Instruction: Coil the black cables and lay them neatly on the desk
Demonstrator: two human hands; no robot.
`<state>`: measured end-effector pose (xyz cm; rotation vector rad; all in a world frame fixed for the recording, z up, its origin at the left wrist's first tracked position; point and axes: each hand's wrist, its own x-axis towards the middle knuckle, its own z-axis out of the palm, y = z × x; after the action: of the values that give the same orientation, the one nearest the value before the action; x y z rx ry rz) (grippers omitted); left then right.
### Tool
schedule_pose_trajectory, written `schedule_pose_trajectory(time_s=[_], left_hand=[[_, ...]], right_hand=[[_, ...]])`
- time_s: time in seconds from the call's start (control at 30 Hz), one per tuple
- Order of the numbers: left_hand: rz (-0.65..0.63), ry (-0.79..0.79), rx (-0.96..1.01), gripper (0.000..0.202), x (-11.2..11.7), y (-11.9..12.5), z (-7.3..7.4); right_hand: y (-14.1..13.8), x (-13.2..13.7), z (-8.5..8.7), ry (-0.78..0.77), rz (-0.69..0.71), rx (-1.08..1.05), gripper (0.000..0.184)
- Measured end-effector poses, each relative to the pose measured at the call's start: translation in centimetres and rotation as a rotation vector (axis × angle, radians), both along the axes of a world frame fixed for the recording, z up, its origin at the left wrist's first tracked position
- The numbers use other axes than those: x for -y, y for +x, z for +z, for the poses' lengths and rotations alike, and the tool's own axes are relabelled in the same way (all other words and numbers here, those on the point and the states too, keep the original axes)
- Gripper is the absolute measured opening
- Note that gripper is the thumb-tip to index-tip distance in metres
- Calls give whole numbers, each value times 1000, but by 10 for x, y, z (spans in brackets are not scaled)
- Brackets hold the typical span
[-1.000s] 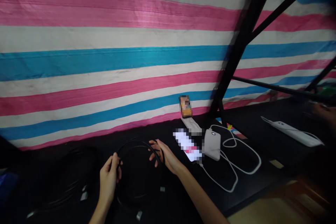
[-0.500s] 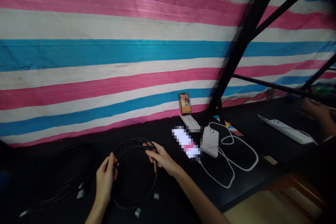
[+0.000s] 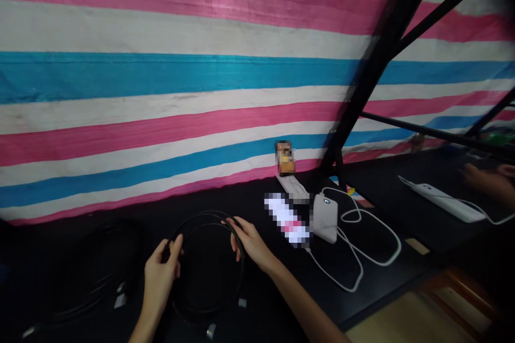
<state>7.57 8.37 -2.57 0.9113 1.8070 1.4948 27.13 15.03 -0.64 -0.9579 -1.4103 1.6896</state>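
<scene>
Between my hands is a coiled black cable (image 3: 209, 212), looped into a ring just over the black table. My left hand (image 3: 163, 268) grips the coil's left side, thumb on top. My right hand (image 3: 247, 241) is closed around the upper right side of the same coil. Two silvery connector ends, one a metal plug (image 3: 211, 330) and the other a small connector (image 3: 242, 303), show at the ring's lower edge. Left of my hands lies a second black cable coil (image 3: 100, 284), dim against the dark surface, with its own metal connector (image 3: 120, 300).
A lit phone (image 3: 285, 220), blurred out, lies right of my hands, beside a white power bank (image 3: 325, 220) with white cords. Another white device (image 3: 448, 202) lies farther right near another person's hand (image 3: 485, 182). A black metal frame (image 3: 358, 102) stands before the striped sheet (image 3: 161, 75).
My view has shifted slightly. Both hands still hold the coil, with my left hand's grip slightly altered. The other person's hand at the far right has moved a little.
</scene>
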Motion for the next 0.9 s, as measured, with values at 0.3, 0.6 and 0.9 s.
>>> schedule_pose_trajectory(time_s=[0.3, 0.6, 0.9], left_hand=[[1, 17, -130, 50, -2, -1, -4], [-83, 49, -144, 47, -1, -11, 1], [235, 361, 70, 47, 29, -12, 27]], right_hand=[[-3, -6, -16, 37, -37, 27, 53], [8, -13, -15, 363, -377, 139, 34], [26, -15, -5, 496, -511, 223, 39]])
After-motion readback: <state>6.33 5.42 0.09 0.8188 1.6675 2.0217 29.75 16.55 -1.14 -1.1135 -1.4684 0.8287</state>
